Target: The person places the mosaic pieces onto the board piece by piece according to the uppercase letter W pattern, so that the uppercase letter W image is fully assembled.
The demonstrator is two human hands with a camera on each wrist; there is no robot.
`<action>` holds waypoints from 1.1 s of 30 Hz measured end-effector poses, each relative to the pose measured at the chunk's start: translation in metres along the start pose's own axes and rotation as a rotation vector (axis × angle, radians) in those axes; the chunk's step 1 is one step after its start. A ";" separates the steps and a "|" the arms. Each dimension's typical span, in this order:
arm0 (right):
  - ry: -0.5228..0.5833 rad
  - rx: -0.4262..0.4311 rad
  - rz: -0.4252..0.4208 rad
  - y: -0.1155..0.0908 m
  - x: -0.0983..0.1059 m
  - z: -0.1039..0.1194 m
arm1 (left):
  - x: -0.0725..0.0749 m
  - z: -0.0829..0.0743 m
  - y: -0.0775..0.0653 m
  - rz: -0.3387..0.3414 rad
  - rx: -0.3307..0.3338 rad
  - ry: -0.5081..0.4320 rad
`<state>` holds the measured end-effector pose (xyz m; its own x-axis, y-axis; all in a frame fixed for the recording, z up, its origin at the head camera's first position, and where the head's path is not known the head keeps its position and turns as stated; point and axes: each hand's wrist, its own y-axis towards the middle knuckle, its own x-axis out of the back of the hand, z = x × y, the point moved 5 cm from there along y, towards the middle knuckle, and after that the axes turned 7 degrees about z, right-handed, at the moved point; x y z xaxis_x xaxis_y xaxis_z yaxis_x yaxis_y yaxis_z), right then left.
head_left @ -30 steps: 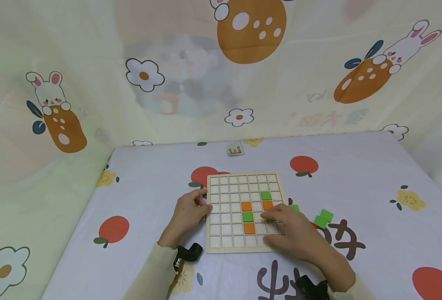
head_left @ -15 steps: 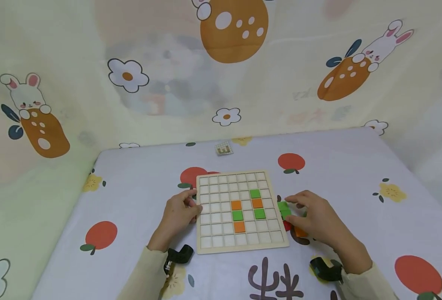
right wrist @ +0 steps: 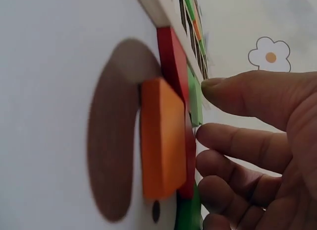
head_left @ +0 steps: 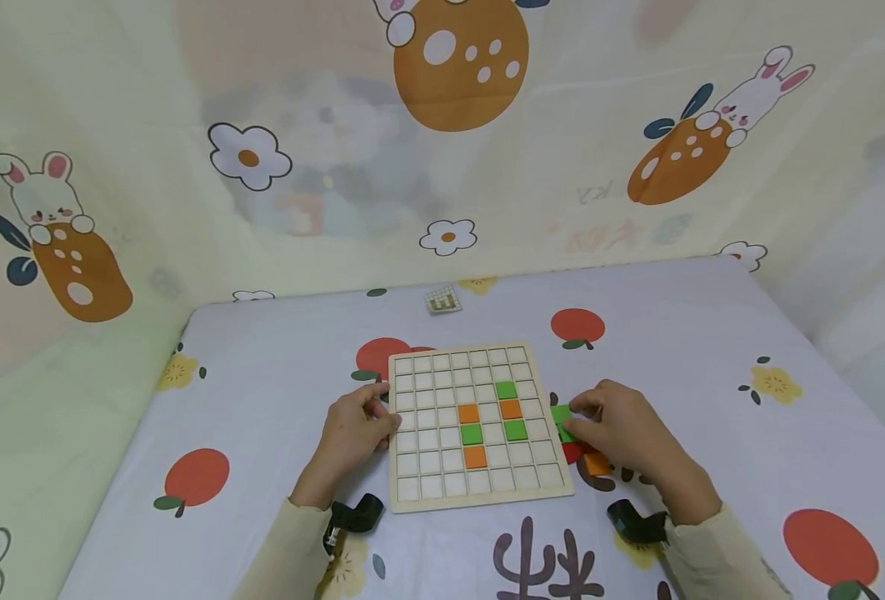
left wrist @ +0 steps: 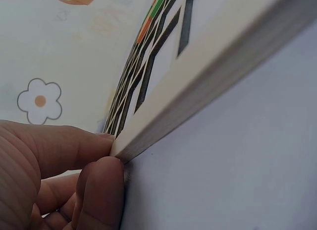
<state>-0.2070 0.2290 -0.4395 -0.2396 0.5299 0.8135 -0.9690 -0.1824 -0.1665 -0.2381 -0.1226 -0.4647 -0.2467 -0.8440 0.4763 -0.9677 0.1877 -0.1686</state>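
Looking down from the head view, the left hand (head_left: 352, 433) pinches the left edge of the wooden grid board (head_left: 475, 496), which lies flat on the patterned tablecloth (head_left: 262, 400). Right of the board, the right hand (head_left: 622, 429) curls its fingers over loose green tiles (head_left: 560, 412), with an orange tile (head_left: 597, 464) just beside it. Orange and green tiles sit in the board's cells.

From the left wrist, thumb and finger clamp the board's edge (left wrist: 198, 86).

From the right wrist, curled fingers (right wrist: 233, 141) touch the green tiles (right wrist: 194, 98); the orange tile (right wrist: 161, 138) lies apart from them.
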 end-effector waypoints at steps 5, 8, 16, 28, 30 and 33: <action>0.029 -0.028 -0.008 0.001 -0.002 -0.001 | 0.000 0.000 0.000 0.001 -0.001 0.005; 0.080 -0.057 -0.015 0.000 -0.002 -0.002 | 0.000 0.000 0.000 0.001 -0.002 0.005; 0.192 -0.126 -0.004 0.001 -0.001 -0.005 | 0.000 0.001 0.001 -0.003 -0.005 0.014; 0.154 -0.055 0.020 0.007 -0.003 0.003 | 0.001 0.004 0.001 -0.006 -0.015 -0.004; 0.125 -0.046 0.047 0.008 -0.002 0.004 | 0.001 0.004 0.001 -0.005 -0.018 -0.014; 0.085 -0.048 0.090 0.010 -0.002 0.005 | 0.000 0.004 0.000 0.001 -0.030 -0.021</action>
<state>-0.2164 0.2219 -0.4394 -0.3277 0.5818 0.7444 -0.9447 -0.1935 -0.2646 -0.2385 -0.1248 -0.4679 -0.2465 -0.8539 0.4583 -0.9687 0.2028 -0.1433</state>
